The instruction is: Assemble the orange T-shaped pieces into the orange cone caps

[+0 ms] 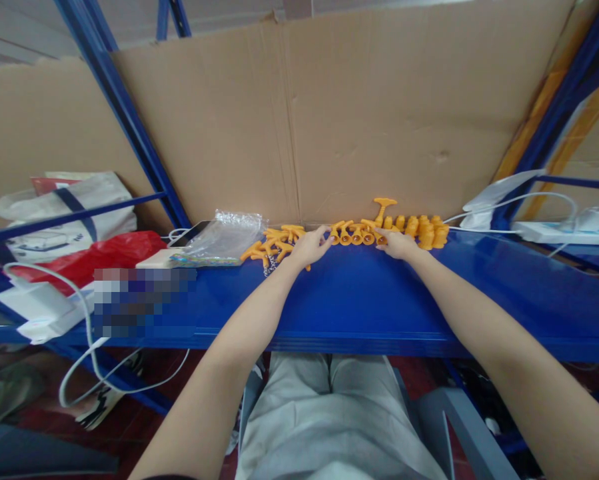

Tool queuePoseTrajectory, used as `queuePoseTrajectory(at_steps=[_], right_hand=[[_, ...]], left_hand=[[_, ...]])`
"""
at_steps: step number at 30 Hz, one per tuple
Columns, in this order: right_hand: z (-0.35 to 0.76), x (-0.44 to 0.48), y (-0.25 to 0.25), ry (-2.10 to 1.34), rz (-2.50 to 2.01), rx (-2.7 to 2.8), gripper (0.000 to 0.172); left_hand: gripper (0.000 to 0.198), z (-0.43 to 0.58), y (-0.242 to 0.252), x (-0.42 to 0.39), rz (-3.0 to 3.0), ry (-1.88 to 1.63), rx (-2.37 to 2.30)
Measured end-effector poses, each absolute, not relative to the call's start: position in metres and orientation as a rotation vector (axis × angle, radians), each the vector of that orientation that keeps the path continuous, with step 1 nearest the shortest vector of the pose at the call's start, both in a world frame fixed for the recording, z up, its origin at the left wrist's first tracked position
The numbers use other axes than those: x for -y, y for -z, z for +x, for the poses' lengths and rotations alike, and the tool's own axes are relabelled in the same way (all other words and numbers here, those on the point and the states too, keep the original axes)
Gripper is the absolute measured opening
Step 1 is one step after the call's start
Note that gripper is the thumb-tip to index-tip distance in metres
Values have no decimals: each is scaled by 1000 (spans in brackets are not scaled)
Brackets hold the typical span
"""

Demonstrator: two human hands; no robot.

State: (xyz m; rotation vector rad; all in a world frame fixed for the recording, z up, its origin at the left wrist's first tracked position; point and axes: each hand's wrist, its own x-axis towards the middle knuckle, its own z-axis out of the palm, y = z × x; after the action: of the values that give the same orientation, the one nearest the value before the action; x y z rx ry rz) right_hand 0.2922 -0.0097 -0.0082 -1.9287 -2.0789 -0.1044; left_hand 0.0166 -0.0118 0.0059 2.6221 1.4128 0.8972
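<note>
A row of yellow plastic pieces, their round hollow ends facing me, lies between my two hands at the back of the blue shelf. At the row's left end, my left hand has thumb and forefinger apart, their tips close to the nearest piece. My right hand has its thumb and fingers around the round-ended yellow plastic piece at the right end. Behind it a T-shaped yellow piece stands upright. More yellow pieces are grouped right of that hand. Branching yellow pieces with small chains are heaped on the left.
Clear plastic bags lie left of the heap. Farther left are a red plastic bag, a canvas bag and a white charger with cables. Cardboard walls the back; blue posts flank it.
</note>
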Motion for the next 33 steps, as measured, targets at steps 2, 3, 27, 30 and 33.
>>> queuePoseTrajectory(at_steps=[2,3,27,30,33], right_hand=[[293,9,12,144,-1953,2110,66],[293,8,13,154,-1956,2120,67],[329,13,4,390,-2076,1741,56],[338,13,8,376,-2163,1720,53],[338,12,8,382,-2223,1677,50]], left_hand=[[30,17,-6,12,2623,-887,-1415],[30,17,-7,12,2623,-880,-1420],[41,11,-49,47,2621,-19,-2018],[48,5,-51,46,2593,205,-2009],[58,1,-51,42,2578,373,-1950]])
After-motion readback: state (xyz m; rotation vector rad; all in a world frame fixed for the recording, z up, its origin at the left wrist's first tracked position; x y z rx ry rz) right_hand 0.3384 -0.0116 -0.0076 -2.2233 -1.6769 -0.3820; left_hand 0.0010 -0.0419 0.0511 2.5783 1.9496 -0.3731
